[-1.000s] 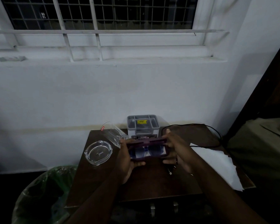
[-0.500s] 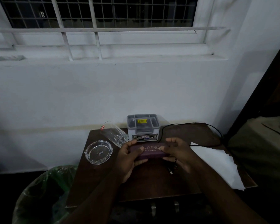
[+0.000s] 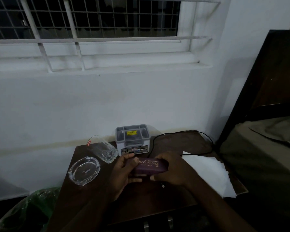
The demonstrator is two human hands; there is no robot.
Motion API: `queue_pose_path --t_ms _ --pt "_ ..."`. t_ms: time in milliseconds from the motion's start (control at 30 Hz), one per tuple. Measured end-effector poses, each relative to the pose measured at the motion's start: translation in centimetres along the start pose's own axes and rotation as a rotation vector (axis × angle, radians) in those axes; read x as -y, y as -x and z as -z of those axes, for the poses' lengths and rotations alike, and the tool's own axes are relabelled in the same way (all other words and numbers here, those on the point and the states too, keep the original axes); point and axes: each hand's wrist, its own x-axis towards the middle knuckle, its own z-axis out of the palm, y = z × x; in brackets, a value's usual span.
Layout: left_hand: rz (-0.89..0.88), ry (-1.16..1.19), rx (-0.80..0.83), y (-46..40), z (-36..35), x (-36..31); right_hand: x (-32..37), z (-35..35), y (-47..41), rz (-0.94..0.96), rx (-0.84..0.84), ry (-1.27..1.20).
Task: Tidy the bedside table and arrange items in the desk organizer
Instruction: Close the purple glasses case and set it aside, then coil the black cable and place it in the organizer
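Closed now, where a second ago it was lying open between my palms: spectacle case (image 3: 148,166), maroon, gold lettering on the lid, held level just above the bedside table (image 3: 141,196).

Left hand (image 3: 124,173): gripping the case's left end, thumb lying over the lid, the other fingers curling underneath.

Right hand (image 3: 171,171): wrapping the case's right end, fingers curving over the top and far side, thumb tucking under the near edge.

Desk organizer (image 3: 132,139): grey, compartmented, standing just beyond my fingertips against the wall, a yellow label showing inside it; not touching the case.

Drinking glass (image 3: 104,150): clear, lying on its side, beyond and left of my left hand, just beside the organizer.

Glass ashtray (image 3: 84,170): sitting left of my left hand, near the table's left edge.

White paper (image 3: 208,174): lying right of my right hand, overhanging the table's right edge.

Black cable (image 3: 187,133): looping on the tabletop beyond my right hand, running down toward my knuckles.

Green bin liner (image 3: 32,206): showing below and left of the table.
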Motion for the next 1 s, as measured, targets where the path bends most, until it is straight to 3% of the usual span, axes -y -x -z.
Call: queue_pose_path --t_ms 167,367,467,700,1000 --pt "-0.132 -0.316 -0.125 -0.3 -3.4 1.2 -3.3 2.4 -0.1 -0.133 -0.434 -0.050" --pt "-0.371 -0.907 -0.132 -0.4 -4.0 3.7 -7.6 5.4 -3.1 -0.349 -0.649 -0.083" --pt "-0.537 -1.081 -0.069 -0.1 -4.1 4.1 -8.2 5.2 -4.4 -0.453 -0.743 0.042" --pt "-0.536 -1.113 -0.053 -0.2 -4.2 3.9 -9.5 3.6 -6.1 -0.638 -0.719 0.154" --pt "-0.475 -1.129 -0.076 0.0 -4.5 3.9 -11.0 3.6 -5.9 -0.689 -0.619 0.280"
